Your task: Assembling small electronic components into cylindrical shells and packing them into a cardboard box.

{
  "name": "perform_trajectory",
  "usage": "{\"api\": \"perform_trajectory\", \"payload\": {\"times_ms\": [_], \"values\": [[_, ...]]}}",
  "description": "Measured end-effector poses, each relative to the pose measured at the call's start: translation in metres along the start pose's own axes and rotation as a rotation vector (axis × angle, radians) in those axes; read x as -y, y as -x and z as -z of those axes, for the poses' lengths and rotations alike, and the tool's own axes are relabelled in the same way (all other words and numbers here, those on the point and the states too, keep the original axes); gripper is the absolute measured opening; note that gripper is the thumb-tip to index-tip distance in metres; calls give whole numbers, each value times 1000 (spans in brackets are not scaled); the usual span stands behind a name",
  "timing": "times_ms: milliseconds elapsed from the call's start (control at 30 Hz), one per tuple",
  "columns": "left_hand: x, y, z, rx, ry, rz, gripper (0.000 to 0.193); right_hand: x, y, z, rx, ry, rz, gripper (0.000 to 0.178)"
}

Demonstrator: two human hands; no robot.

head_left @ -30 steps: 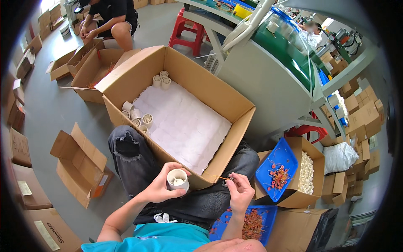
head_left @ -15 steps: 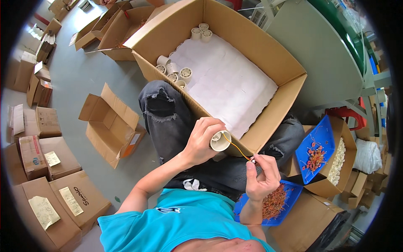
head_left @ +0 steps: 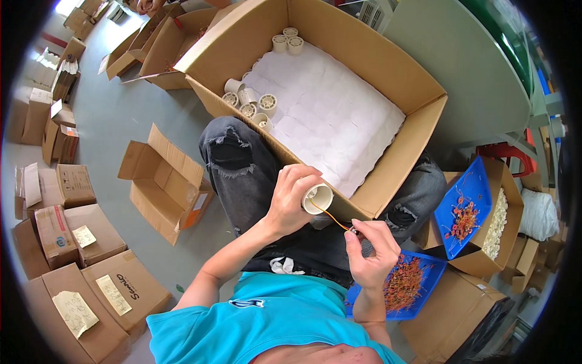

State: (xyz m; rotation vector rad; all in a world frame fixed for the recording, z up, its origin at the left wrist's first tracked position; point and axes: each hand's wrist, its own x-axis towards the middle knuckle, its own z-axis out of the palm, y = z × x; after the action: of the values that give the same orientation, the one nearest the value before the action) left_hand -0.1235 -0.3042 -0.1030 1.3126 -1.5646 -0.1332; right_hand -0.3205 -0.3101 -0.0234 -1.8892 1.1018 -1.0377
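Above the lap (head_left: 309, 250), the left hand (head_left: 291, 197) wraps a cup (head_left: 320, 197), a wire (head_left: 333, 217) reaching inside, its outer end not in, pinched by the right hand (head_left: 372, 249); the box (head_left: 364, 54) holds other cups (head_left: 267, 103).

Our bare left forearm (head_left: 235, 252) slants up and rightward from a bent elbow, ending in our bare left hand (head_left: 292, 200), its fingers curved in a rounded grip. Our bare right forearm (head_left: 369, 308) rises nearly upright to our bare right hand (head_left: 373, 250), thumb and forefinger pinching, palm turned inward.
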Motion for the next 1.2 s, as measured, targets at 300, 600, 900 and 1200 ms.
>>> {"api": "perform_trajectory", "payload": {"times_ms": [300, 600, 900, 1200], "values": [[-1, -1, 1, 29, -27, -28, 57, 3, -3, -7, 12, -10, -113, 23], [-16, -5, -4, 191, -43, 2, 50, -14, -9, -31, -61, 195, 79, 24], [-15, -6, -7, 215, 37, 0, 48, -25, -18, -41, 65, -70, -154, 22], [-18, -9, -13, 225, 186, 51, 46, -23, -25, -25, 147, -153, -226, 19]]}}
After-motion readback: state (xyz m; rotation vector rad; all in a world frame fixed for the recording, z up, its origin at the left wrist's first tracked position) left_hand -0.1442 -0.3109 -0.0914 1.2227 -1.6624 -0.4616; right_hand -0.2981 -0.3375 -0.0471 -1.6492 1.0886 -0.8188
